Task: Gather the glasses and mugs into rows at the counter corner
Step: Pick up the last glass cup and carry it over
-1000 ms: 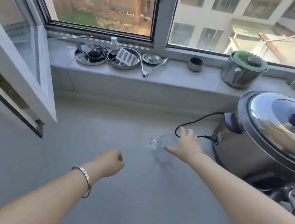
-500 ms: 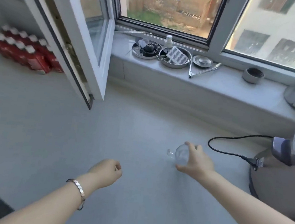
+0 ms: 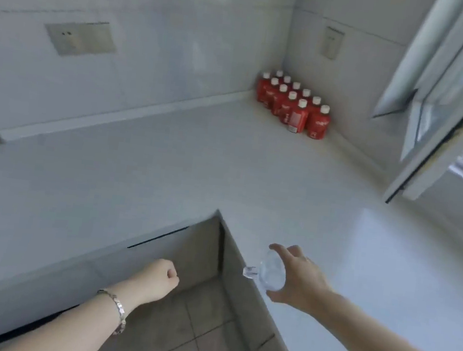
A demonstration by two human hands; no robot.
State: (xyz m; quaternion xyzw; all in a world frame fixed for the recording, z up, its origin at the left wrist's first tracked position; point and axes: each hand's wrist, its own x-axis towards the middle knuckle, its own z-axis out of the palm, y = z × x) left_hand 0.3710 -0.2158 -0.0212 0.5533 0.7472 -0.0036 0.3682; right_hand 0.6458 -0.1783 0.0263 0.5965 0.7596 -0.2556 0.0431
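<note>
Carrying the clear glass mug (image 3: 271,272) in the right hand (image 3: 297,282) is the step in hand, judged from the task: the fingers (image 3: 282,248) curl over the mug's far side and the thumb closes under its near side, so the mug is clamped, tilted, with its small handle pointing away from the palm toward the left hand (image 3: 159,281). The mug hangs above the front edge of the worktop (image 3: 167,167), just beside the inner corner where the two runs meet, and touches nothing but the hand. The left hand is a loose fist, fingers pressed together and holding nothing, nearer the viewer than the mug and out over the floor (image 3: 193,331) in front of the worktop; a bracelet (image 3: 116,311) sits on that wrist. To do the carry well, bring the mug upright before lowering it, keep it over the worktop rather than over the floor, and set the base down flat before loosening the grip; clear glass on a pale surface is hard to see, so place by feel as much as by sight. Farther from the mug the worktop lies bare. At the far corner, well apart from the mug, a pack of red bottles (image 3: 294,105) stands against the two walls; a row should start beside the pack, not against it. The open window sash (image 3: 438,93) overhangs that corner on the right, so the approach should probably stay low.
</note>
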